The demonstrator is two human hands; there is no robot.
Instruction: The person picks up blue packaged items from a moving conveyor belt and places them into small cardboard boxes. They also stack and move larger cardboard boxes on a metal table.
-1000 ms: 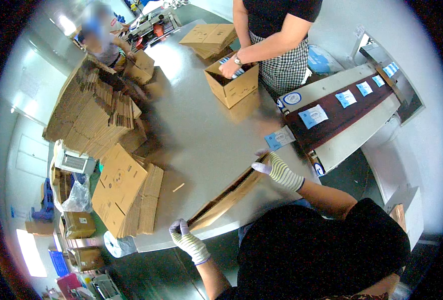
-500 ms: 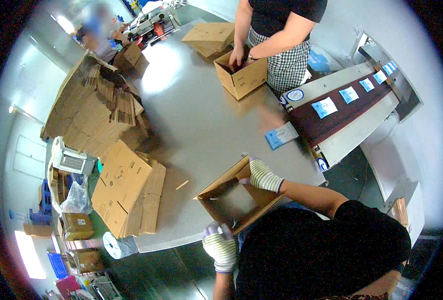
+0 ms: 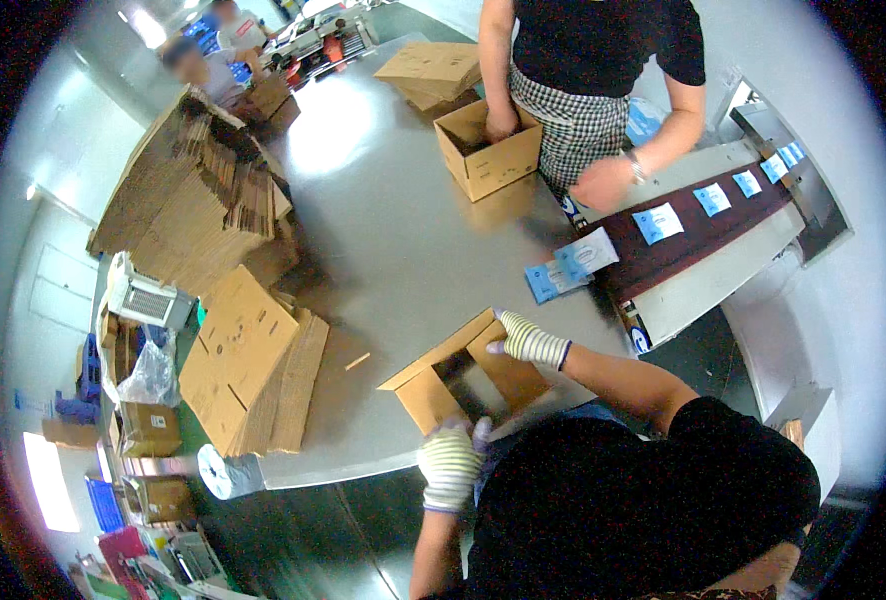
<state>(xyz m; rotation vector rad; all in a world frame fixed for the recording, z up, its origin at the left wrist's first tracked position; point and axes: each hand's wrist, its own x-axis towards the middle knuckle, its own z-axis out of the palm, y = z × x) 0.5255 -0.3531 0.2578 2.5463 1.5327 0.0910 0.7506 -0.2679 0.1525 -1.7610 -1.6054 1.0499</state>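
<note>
An open carton point(image 3: 508, 374) sits at the surface's point(image 3: 393, 260) near edge. The right hand point(image 3: 529, 341) grips its far rim; the left hand point(image 3: 451, 466) touches its near side, grip unclear. Flattened cartons point(image 3: 238, 345) lie toward the near left corner.

**Shiny grey table, cardboard all down the left side**

So the left side of the table point(image 3: 363, 250) is lined with a tall stack of flattened cartons point(image 3: 185, 190) and a lower carton stack point(image 3: 238, 365) nearer. A smaller carton pile point(image 3: 428, 65) is parked at the far end, an open box point(image 3: 505, 170) set near it. Two overlapping blue-and-white packets point(image 3: 546, 283) can be spotted at the right edge, plus a thin tan strip point(image 3: 358, 361) towards the near side. Whether the near-edge open carton point(image 3: 515, 382) is actually supported by the tabletop can't be told.
</note>
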